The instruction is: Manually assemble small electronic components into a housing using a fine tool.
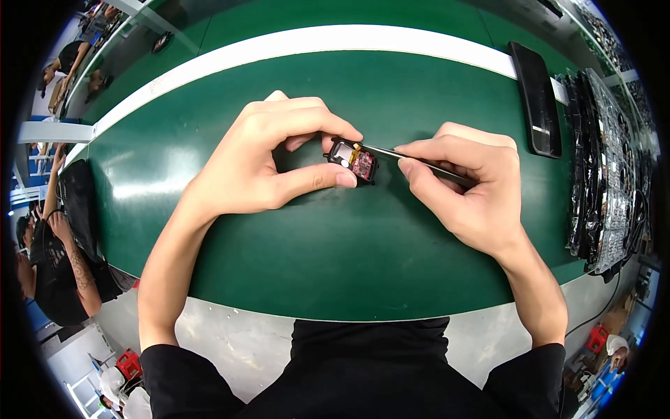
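My left hand [269, 157] pinches a small black device [351, 160] between thumb and fingers, just above the green table [349, 258]. The device lies open, showing a red circuit board and a small white part inside. My right hand [464, 185] grips thin black tweezers [412, 159] like a pen. Their tip touches the device's upper right edge, near a small orange piece.
A long black flat object [536, 98] lies at the table's far right. Stacked trays of dark parts [607, 174] run along the right edge. A white stripe [335, 42] crosses the table's far side. Another person [56, 258] sits at the left.
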